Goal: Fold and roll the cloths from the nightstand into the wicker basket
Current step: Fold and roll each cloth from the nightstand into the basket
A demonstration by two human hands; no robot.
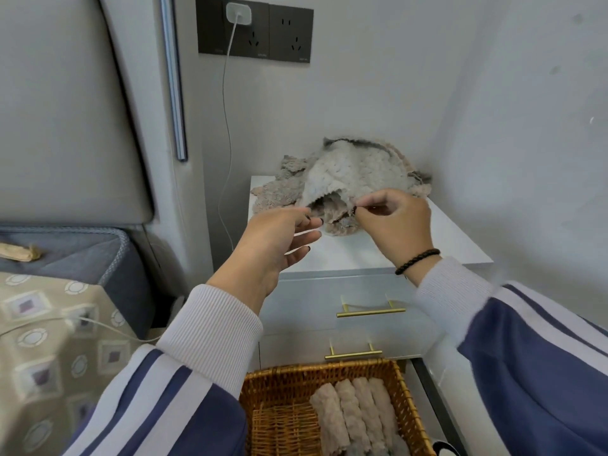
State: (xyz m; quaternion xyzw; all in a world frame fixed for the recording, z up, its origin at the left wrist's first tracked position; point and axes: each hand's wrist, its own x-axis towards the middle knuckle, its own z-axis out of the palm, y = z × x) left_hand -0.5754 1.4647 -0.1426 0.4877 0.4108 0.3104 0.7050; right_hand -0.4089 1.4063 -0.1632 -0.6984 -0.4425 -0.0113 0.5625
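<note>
Pinching the near hem of the pale top cloth (pixel 345 174) between right hand (pixel 393 222) thumb and forefinger, pile heaped toward the back of the white nightstand (pixel 460 238), left hand (pixel 279 245) loose-fingered, holding nothing, just left of that hem; wicker basket (pixel 279 419) below.

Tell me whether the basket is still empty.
No: four rolled cloths lie side by side in the basket.

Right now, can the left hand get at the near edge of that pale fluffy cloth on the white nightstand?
Probably yes. The left hand is open beside the pale fluffy cloth, whose near edge the right hand pinches up off the white nightstand. Nothing lies between.
</note>
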